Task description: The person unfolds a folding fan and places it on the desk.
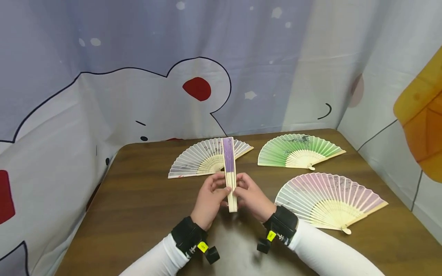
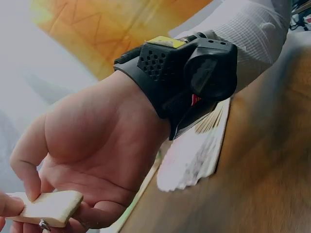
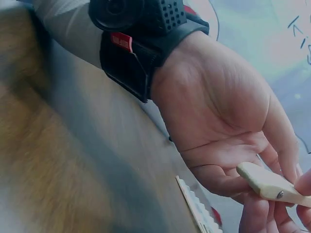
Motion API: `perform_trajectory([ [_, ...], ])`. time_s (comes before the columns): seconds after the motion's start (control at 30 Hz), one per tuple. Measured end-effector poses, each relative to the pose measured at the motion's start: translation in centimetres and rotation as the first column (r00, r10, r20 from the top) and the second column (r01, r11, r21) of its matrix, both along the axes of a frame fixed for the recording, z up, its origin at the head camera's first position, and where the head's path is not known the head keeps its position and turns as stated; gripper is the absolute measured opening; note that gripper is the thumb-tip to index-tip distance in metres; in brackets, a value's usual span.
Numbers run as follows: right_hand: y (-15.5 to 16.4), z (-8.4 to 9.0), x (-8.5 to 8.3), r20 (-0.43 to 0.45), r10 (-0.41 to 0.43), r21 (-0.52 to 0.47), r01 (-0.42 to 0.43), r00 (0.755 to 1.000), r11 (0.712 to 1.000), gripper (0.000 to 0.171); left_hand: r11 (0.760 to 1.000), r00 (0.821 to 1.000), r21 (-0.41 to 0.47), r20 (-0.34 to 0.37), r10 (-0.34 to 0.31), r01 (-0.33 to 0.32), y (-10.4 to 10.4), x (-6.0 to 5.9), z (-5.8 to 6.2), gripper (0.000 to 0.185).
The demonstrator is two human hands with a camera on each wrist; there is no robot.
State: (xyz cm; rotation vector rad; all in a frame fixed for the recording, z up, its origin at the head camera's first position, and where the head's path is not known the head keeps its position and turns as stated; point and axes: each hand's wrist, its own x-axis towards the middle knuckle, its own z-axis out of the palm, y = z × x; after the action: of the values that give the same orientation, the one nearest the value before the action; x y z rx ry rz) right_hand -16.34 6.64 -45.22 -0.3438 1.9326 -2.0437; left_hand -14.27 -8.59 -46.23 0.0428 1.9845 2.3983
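Head view: a closed folding fan with pale bamboo ribs and a purple paper top (image 1: 230,172) stands nearly upright between the two hands, above the brown wooden table (image 1: 138,199). The left hand (image 1: 209,197) curls its fingers and thumb around the fan's lower ribs from one side, and the right hand (image 1: 253,196) grips the same stretch from the other. Behind them lies an open white paper fan (image 1: 197,159); further right lie an open green paper fan (image 1: 297,151) and an open pink paper fan (image 1: 328,199).
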Motion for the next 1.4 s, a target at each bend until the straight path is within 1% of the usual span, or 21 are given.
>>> perform_trajectory([
  [0.17,1.9,0.2,1.4,-0.048,-0.015,0.022,0.016,0.999,1.0,0.035,0.997,0.997,-0.007,-0.014,-0.077,0.077,1.2,0.8,0.6,0.049],
  [0.23,2.4,0.1,1.8,-0.067,-0.005,0.03,0.007,0.998,1.0,0.035,0.996,0.996,-0.018,-0.018,-0.091,0.091,1.4,1.1,0.8,0.051],
  [0.33,2.6,0.0,2.1,-0.1,0.026,0.042,-0.021,0.995,0.999,0.036,0.995,0.995,-0.034,-0.022,-0.095,0.094,1.4,1.3,0.9,0.052],
  [0.43,2.6,-0.1,2.3,-0.125,0.039,0.062,-0.032,0.991,0.998,0.037,0.995,0.995,-0.042,-0.029,-0.093,0.091,1.4,1.4,0.9,0.05],
  [0.6,2.5,-0.3,2.4,-0.127,0.047,0.071,-0.038,0.991,0.997,0.033,0.995,0.996,-0.05,-0.037,-0.083,0.081,1.1,1.5,0.7,0.043],
  [0.77,2.5,0.1,2.4,-0.128,0.029,0.083,-0.019,0.991,0.996,0.026,0.996,0.996,-0.058,-0.046,-0.071,0.068,0.8,1.3,0.5,0.038],
  [1.0,2.8,0.6,2.3,-0.146,0.002,0.08,0.01,0.989,0.997,0.021,0.995,0.996,-0.053,-0.039,-0.081,0.079,0.5,1.1,0.3,0.032],
  [1.07,2.8,0.6,2.3,-0.137,0.001,0.076,0.01,0.991,0.997,0.02,0.995,0.996,-0.056,-0.038,-0.084,0.082,0.5,1.1,0.4,0.033],
  [1.13,2.9,0.8,2.4,-0.104,0.004,0.053,0.001,0.995,0.999,0.017,0.994,0.995,-0.059,-0.038,-0.09,0.088,0.4,1.2,0.4,0.034],
  [1.27,3.1,0.9,2.4,0.027,0.033,-0.053,-0.032,0.999,0.998,0.003,0.992,0.993,-0.054,-0.029,-0.112,0.11,0.4,1.0,0.2,0.036],
  [1.33,3.2,1.0,2.4,0.09,0.056,-0.107,-0.046,0.994,0.993,0.006,0.992,0.992,-0.045,-0.021,-0.122,0.121,0.4,0.9,0.0,0.035],
  [1.4,3.3,1.0,2.4,0.118,0.074,-0.134,-0.058,0.99,0.989,0.009,0.991,0.991,-0.033,-0.013,-0.133,0.132,0.4,0.7,-0.2,0.034],
])
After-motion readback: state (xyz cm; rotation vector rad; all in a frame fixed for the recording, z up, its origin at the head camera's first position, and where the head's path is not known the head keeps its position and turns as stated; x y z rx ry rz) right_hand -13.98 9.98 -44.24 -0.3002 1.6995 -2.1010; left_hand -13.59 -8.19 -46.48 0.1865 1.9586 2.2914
